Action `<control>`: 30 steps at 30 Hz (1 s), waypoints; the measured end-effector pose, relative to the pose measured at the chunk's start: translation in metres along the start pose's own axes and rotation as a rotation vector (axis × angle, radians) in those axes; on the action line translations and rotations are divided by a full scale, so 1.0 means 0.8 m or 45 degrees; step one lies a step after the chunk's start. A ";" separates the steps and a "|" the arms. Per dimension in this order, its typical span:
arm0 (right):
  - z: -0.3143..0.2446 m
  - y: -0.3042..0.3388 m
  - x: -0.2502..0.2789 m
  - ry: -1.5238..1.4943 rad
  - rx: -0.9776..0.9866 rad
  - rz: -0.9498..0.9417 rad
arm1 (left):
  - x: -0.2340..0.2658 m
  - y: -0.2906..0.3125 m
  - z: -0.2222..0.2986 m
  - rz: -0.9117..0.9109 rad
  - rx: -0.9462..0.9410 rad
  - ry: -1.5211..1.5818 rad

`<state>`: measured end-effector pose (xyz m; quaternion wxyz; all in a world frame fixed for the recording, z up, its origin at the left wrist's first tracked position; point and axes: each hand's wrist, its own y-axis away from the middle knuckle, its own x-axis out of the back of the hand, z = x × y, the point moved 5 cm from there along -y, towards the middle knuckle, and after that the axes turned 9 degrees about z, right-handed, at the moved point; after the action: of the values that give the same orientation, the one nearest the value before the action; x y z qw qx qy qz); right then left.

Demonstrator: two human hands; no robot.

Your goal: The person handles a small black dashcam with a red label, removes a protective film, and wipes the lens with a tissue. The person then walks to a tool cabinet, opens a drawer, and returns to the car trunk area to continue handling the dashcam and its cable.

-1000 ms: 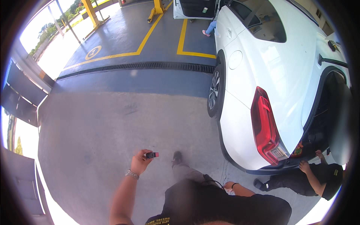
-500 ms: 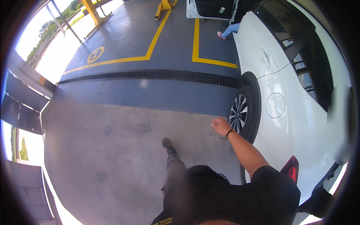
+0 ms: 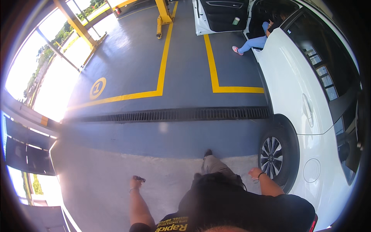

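Observation:
My left hand [image 3: 136, 181] is out over the pale concrete, closed on a small dark object [image 3: 142, 179] whose kind I cannot make out. My right hand [image 3: 254, 173], with a dark bracelet at its wrist, hangs beside the rear wheel [image 3: 271, 156] of a white car [image 3: 286, 92]. Its fingers are loosely bent and a little apart, with nothing visible in them. No contact with the tyre can be made out.
Ahead, a black drain grate [image 3: 174, 115] crosses the blue-grey floor. Beyond it are yellow floor lines [image 3: 161, 73] and a yellow lift post [image 3: 164, 13]. The car's front door [image 3: 220, 15] stands open; a person's jeans-clad leg [image 3: 253, 43] reaches out to the floor.
I have stepped forward along the car; the grate, wheel and open door sit lower in view. My left hand has come into view with the small dark object; my right hand swung back.

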<state>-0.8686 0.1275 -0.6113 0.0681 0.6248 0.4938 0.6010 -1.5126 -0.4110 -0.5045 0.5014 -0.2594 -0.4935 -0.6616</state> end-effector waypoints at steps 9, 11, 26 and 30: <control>-0.108 -0.324 0.180 -0.196 -0.597 -0.370 | 0.062 -0.266 0.620 0.330 -1.020 -0.024; -0.189 -0.396 0.293 0.089 -0.241 -0.247 | 0.007 -0.266 0.619 0.230 -1.047 -0.128; -0.412 -0.822 0.738 0.110 -0.462 -0.247 | -0.127 -0.546 0.616 -0.664 0.161 -0.451; -0.436 -0.885 0.762 -0.259 -0.502 -0.312 | -0.087 -0.763 0.825 -0.518 0.215 0.134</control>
<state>-1.6608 0.7326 -0.5817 0.3105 0.5920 0.4296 0.6071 -2.1491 0.2263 -0.5529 0.4027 -0.0768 -0.5625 -0.7180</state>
